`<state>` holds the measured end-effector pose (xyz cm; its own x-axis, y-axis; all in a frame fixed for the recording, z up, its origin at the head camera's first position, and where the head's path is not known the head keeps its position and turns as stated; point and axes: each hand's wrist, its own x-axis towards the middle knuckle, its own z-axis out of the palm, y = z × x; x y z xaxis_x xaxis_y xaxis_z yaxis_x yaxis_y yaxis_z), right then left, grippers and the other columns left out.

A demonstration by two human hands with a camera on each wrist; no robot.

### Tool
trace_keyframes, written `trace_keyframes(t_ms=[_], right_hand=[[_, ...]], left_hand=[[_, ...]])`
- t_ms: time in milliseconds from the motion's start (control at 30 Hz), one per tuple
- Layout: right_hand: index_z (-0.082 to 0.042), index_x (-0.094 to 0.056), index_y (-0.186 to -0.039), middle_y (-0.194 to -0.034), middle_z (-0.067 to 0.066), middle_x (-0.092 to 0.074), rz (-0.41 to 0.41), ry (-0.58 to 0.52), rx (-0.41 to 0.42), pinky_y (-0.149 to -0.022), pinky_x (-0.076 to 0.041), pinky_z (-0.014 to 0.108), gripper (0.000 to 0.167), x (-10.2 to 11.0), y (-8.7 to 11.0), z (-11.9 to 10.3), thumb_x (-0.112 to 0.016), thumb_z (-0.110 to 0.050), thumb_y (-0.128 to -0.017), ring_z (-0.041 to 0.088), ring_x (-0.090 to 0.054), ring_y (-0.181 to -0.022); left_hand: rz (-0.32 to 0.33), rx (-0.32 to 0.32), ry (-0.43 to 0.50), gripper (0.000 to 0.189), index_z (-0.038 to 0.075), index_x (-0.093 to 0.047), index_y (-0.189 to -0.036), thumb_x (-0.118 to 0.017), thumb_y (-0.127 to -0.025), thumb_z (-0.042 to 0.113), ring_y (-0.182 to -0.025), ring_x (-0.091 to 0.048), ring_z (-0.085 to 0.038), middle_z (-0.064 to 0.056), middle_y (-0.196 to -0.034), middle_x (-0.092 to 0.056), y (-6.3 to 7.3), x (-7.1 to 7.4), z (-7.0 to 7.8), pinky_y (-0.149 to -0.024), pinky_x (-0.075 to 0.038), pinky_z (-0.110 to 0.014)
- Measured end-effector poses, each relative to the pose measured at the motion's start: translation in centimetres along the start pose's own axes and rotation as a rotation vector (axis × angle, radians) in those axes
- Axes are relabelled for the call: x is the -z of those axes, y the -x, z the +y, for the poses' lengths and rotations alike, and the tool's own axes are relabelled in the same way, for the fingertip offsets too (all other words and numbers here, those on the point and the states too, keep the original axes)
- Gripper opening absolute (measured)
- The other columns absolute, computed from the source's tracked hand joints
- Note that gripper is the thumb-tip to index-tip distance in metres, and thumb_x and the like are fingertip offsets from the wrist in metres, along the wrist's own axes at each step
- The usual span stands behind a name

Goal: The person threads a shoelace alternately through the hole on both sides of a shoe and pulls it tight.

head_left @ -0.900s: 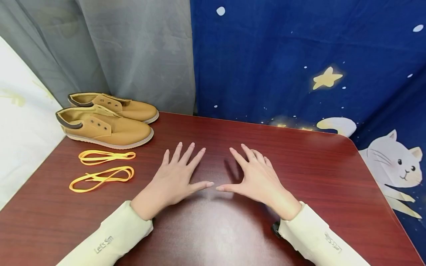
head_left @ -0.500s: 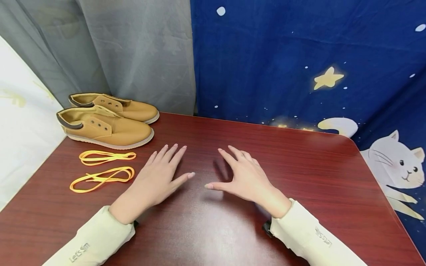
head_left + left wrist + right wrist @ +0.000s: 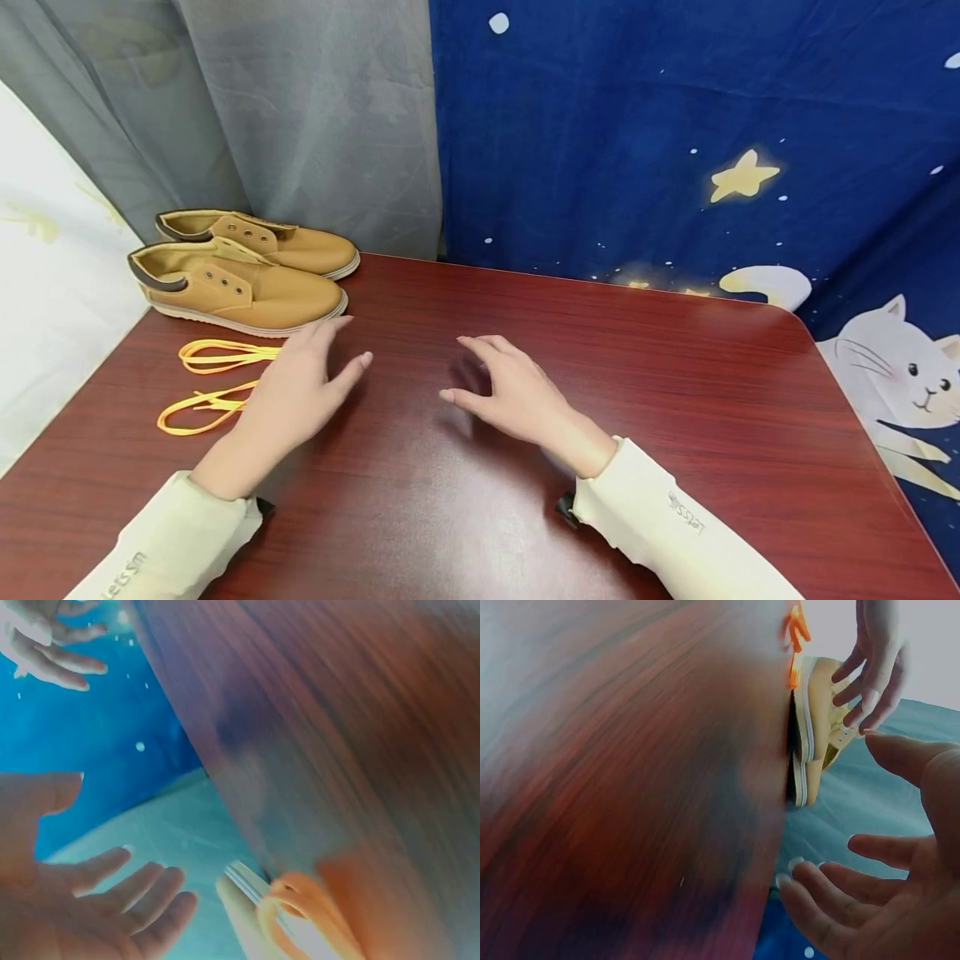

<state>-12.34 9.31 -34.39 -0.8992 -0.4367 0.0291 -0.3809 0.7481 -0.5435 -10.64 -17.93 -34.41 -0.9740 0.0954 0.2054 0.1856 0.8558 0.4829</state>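
My left hand (image 3: 294, 387) hovers over the right ends of two folded orange-yellow shoelaces, covering part of them in the head view. Its fingers are loosely bent, thumb apart, and hold nothing. The upper shoelace (image 3: 210, 357) lies just in front of a tan shoe (image 3: 247, 292); the lower shoelace (image 3: 187, 417) lies nearer to me. A second tan shoe (image 3: 315, 248) stands behind the first, both with bare eyelets and toes to the right. Over the middle of the table, my right hand (image 3: 521, 392) holds nothing, its fingers relaxed and thumb spread.
The dark red wooden table (image 3: 675, 400) has a rounded far right corner. Behind it hang a grey curtain (image 3: 322, 125) and a blue curtain (image 3: 585, 133) printed with stars and a white cat. A white cloth (image 3: 52, 275) hangs along the left side.
Both hands have moved left, the left one farther, from the middle of the table to over the shoelaces. The shoes and shoelaces have stayed in place.
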Motion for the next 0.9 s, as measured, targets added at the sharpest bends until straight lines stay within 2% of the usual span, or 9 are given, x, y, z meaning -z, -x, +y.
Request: trace_keyframes(t_ms=[133, 267, 367, 467, 533, 633, 767, 900], right_hand=[[-0.015, -0.050, -0.149, -0.142, 0.007, -0.059, -0.034, -0.106, 0.017, -0.098, -0.052, 0.041, 0.071, -0.4, -0.9, -0.5, -0.073, -0.046, -0.090, 0.022, -0.068, -0.108], [-0.014, -0.051, -0.147, -0.140, 0.008, -0.060, -0.065, -0.157, 0.010, -0.096, -0.052, 0.039, 0.068, -0.8, -1.7, -1.1, -0.073, -0.045, -0.090, 0.017, -0.070, -0.101], [-0.015, -0.051, -0.147, -0.141, 0.008, -0.059, -0.090, -0.188, -0.006, -0.099, -0.050, 0.039, 0.067, -1.1, -2.3, -1.5, -0.072, -0.045, -0.091, 0.013, -0.071, -0.099], [-0.016, -0.051, -0.147, -0.142, 0.006, -0.058, -0.118, -0.245, -0.034, -0.100, -0.050, 0.038, 0.066, -1.5, -2.8, -2.0, -0.072, -0.045, -0.091, 0.009, -0.071, -0.095], [-0.016, -0.052, -0.146, -0.143, 0.005, -0.059, -0.132, -0.302, -0.054, -0.097, -0.051, 0.036, 0.065, -1.8, -3.1, -2.3, -0.072, -0.044, -0.091, 0.007, -0.072, -0.091], [-0.016, -0.053, -0.145, -0.142, 0.004, -0.060, -0.151, -0.396, -0.085, -0.089, -0.055, 0.032, 0.064, -2.3, -3.5, -2.7, -0.073, -0.043, -0.091, 0.010, -0.074, -0.084], [-0.017, -0.053, -0.144, -0.141, 0.003, -0.061, -0.173, -0.496, -0.133, -0.076, -0.057, 0.029, 0.064, -3.1, -4.0, -3.1, -0.075, -0.041, -0.090, 0.017, -0.075, -0.076], [-0.016, -0.054, -0.144, -0.141, 0.004, -0.061, -0.188, -0.539, -0.177, -0.067, -0.058, 0.027, 0.063, -4.0, -4.7, -3.4, -0.075, -0.041, -0.090, 0.018, -0.074, -0.067]], left_hand=[[0.103, 0.056, 0.104, 0.054, 0.001, -0.052, -0.141, -0.060, -0.099, 0.035, -0.125, -0.052, -0.041, -0.024, -0.138, -0.055, -0.5, 0.5, -1.2, -0.103, -0.039, -0.057], [0.198, 0.137, 0.199, 0.049, 0.001, -0.055, -0.138, -0.061, -0.099, 0.031, -0.115, -0.056, -0.037, -0.026, -0.131, -0.056, -0.9, 0.9, -2.6, -0.095, -0.041, -0.047], [0.250, 0.232, 0.251, 0.047, 0.002, -0.055, -0.137, -0.060, -0.099, 0.030, -0.104, -0.058, -0.024, -0.023, -0.129, -0.053, -1.1, 1.1, -3.5, -0.088, -0.041, -0.029], [0.304, 0.343, 0.321, 0.046, 0.003, -0.054, -0.136, -0.061, -0.098, 0.028, -0.095, -0.051, -0.005, -0.010, -0.124, -0.050, -1.2, 1.4, -4.4, -0.081, -0.038, -0.016], [0.342, 0.416, 0.380, 0.042, 0.006, -0.053, -0.133, -0.061, -0.098, 0.027, -0.093, -0.045, 0.003, 0.003, -0.119, -0.046, -1.3, 1.6, -4.9, -0.081, -0.037, -0.013], [0.399, 0.511, 0.483, 0.028, 0.018, -0.052, -0.123, -0.061, -0.097, 0.025, -0.093, -0.043, 0.006, 0.019, -0.112, -0.035, -1.6, 2.0, -5.6, -0.081, -0.038, -0.012], [0.474, 0.609, 0.604, 0.022, 0.034, -0.044, -0.106, -0.061, -0.096, 0.022, -0.094, -0.041, 0.006, 0.021, -0.107, -0.029, -1.9, 2.7, -6.5, -0.081, -0.036, -0.011], [0.550, 0.701, 0.700, 0.027, 0.035, -0.038, -0.099, -0.060, -0.095, 0.021, -0.091, -0.035, 0.005, 0.019, -0.104, -0.026, -2.2, 3.5, -7.4, -0.080, -0.030, -0.012]])
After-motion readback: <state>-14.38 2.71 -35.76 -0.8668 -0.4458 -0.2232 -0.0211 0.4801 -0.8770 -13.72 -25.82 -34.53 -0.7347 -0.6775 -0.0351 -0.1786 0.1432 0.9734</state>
